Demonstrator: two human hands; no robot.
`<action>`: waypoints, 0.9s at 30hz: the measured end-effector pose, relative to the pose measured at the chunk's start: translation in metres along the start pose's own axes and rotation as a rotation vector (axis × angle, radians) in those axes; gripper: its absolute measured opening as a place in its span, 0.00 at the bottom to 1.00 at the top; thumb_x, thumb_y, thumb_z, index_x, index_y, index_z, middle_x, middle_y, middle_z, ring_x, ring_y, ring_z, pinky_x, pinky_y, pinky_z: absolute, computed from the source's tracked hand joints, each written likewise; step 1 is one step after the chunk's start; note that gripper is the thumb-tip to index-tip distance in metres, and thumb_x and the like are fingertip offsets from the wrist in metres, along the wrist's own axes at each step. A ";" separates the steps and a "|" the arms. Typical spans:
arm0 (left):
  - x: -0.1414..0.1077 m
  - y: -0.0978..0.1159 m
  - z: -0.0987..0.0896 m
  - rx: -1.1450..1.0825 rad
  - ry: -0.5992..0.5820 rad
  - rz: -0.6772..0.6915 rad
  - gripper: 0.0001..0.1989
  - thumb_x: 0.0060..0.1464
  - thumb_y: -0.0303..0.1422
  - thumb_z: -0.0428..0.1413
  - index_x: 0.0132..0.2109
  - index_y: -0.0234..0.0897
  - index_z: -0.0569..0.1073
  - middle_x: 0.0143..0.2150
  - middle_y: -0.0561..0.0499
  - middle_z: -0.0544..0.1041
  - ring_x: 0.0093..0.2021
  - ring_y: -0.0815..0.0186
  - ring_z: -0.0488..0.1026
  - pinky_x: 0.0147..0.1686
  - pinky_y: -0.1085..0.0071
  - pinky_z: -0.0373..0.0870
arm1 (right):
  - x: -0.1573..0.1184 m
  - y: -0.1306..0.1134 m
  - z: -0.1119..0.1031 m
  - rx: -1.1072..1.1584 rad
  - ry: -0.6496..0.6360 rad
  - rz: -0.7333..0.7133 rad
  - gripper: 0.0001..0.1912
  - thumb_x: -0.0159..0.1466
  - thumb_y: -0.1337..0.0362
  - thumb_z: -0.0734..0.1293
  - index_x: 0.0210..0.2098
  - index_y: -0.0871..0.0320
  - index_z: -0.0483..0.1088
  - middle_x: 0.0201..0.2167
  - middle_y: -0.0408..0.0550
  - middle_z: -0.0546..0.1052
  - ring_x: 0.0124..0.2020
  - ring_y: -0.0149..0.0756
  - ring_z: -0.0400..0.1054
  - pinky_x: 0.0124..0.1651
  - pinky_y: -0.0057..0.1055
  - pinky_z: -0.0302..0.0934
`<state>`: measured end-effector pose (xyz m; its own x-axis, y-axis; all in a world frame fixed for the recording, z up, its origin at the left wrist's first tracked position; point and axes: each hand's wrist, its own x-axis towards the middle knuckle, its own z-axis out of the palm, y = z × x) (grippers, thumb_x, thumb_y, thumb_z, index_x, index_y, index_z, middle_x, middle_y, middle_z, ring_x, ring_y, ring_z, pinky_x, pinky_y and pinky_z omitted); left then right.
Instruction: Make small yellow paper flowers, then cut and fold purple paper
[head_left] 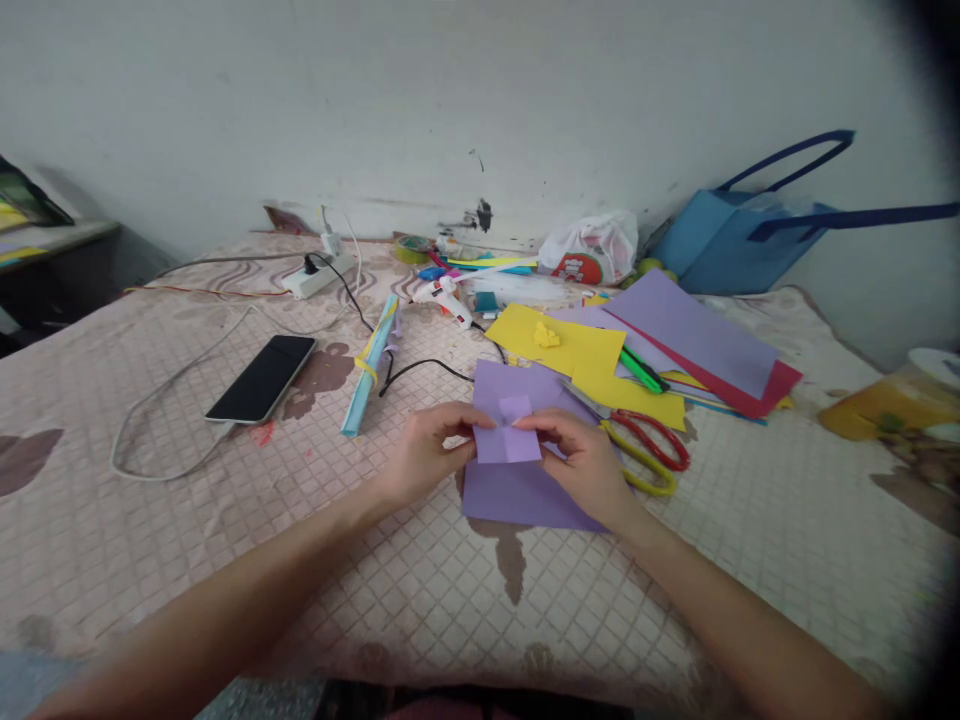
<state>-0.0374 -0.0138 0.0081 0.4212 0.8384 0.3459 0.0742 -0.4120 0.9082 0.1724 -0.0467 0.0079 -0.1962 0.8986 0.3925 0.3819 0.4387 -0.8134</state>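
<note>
A small piece of light purple paper (511, 448) with crease lines is pinched between my two hands. My left hand (436, 448) grips its left edge, thumb below and fingers on top. On the opposite edge my right hand (589, 462) closes in the same way. Beneath lies a larger darker purple sheet (525, 497), flat on the table. Scissors (637, 440) with red and yellow handles rest just beyond my right hand, their blades on the purple sheet's corner. Left of the sheet is a light blue paper strip (367, 375) with yellow and purple bits attached.
Behind are yellow paper (585, 345), a green cutter (643, 370), purple sheets (694, 335) and a white glue gun (448, 302). A phone (262, 378) charges at left near a power strip (319, 277). A blue bag (712, 240) and a cup (892, 395) stand at right.
</note>
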 end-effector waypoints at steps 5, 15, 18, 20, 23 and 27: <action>-0.001 -0.001 0.005 -0.179 0.036 -0.041 0.10 0.46 0.21 0.57 0.38 0.33 0.76 0.37 0.47 0.78 0.39 0.65 0.75 0.40 0.71 0.71 | -0.002 0.004 0.003 0.047 0.060 -0.085 0.13 0.59 0.71 0.66 0.41 0.51 0.73 0.40 0.46 0.76 0.42 0.36 0.70 0.43 0.33 0.66; -0.005 0.002 0.010 -0.199 0.097 -0.028 0.07 0.49 0.23 0.57 0.36 0.34 0.76 0.35 0.48 0.77 0.36 0.68 0.74 0.37 0.73 0.70 | -0.006 0.000 0.009 0.174 0.123 -0.062 0.12 0.59 0.70 0.68 0.40 0.48 0.74 0.38 0.43 0.75 0.41 0.35 0.69 0.43 0.33 0.63; -0.006 0.002 0.012 -0.212 0.080 0.003 0.11 0.47 0.22 0.59 0.40 0.35 0.75 0.39 0.47 0.77 0.39 0.66 0.74 0.41 0.71 0.70 | -0.007 0.002 0.010 0.192 0.123 -0.064 0.12 0.59 0.70 0.68 0.41 0.48 0.73 0.39 0.44 0.74 0.42 0.36 0.69 0.43 0.34 0.63; -0.007 0.002 0.012 -0.192 0.064 0.041 0.14 0.47 0.22 0.59 0.43 0.37 0.74 0.41 0.47 0.76 0.42 0.65 0.73 0.43 0.69 0.70 | -0.006 0.002 0.010 0.182 0.131 -0.070 0.13 0.58 0.71 0.69 0.41 0.48 0.73 0.39 0.44 0.74 0.42 0.36 0.69 0.43 0.34 0.63; -0.008 0.003 0.012 -0.088 0.060 0.084 0.17 0.47 0.20 0.58 0.45 0.38 0.73 0.43 0.47 0.75 0.43 0.65 0.73 0.44 0.69 0.69 | -0.005 0.002 0.010 0.138 0.135 -0.102 0.13 0.58 0.71 0.69 0.41 0.48 0.72 0.39 0.44 0.74 0.42 0.36 0.69 0.43 0.33 0.63; -0.008 0.005 0.010 0.074 0.071 0.133 0.16 0.45 0.17 0.55 0.41 0.37 0.72 0.38 0.50 0.75 0.39 0.67 0.72 0.40 0.71 0.68 | -0.005 0.000 0.011 0.062 0.121 -0.159 0.13 0.59 0.71 0.67 0.41 0.49 0.72 0.38 0.45 0.74 0.41 0.35 0.69 0.41 0.32 0.64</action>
<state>-0.0313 -0.0260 0.0072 0.3667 0.7970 0.4800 0.0901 -0.5439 0.8343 0.1635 -0.0513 0.0009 -0.1381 0.8145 0.5635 0.2979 0.5767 -0.7607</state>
